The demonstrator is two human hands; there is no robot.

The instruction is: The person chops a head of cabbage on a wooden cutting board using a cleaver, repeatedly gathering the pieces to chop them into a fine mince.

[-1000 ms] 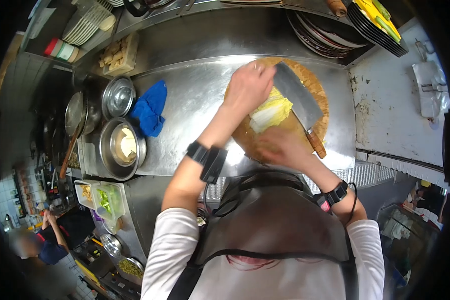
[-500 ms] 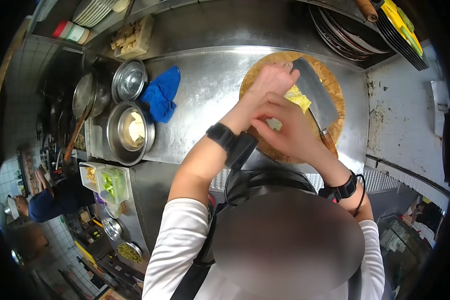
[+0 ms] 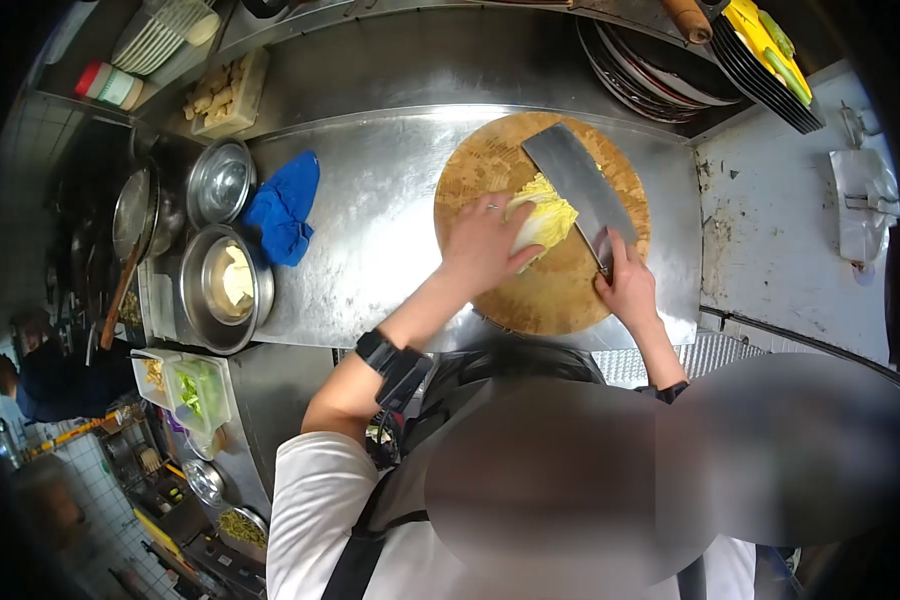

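The cabbage (image 3: 542,218) is pale yellow fading to white; the board (image 3: 550,295) under it is tan, speckled wood. The cleaver (image 3: 578,185) is dull grey. Left, a bright blue cloth (image 3: 282,208) against the silvery desk (image 3: 380,240); the sleeve (image 3: 320,500) is white.

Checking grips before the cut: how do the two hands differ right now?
The left hand curves over the cabbage, steadying it; the right hand is fisted round the cleaver handle. The left hand sits at the middle of the wooden board, the right hand at its near right edge. Both are bare.
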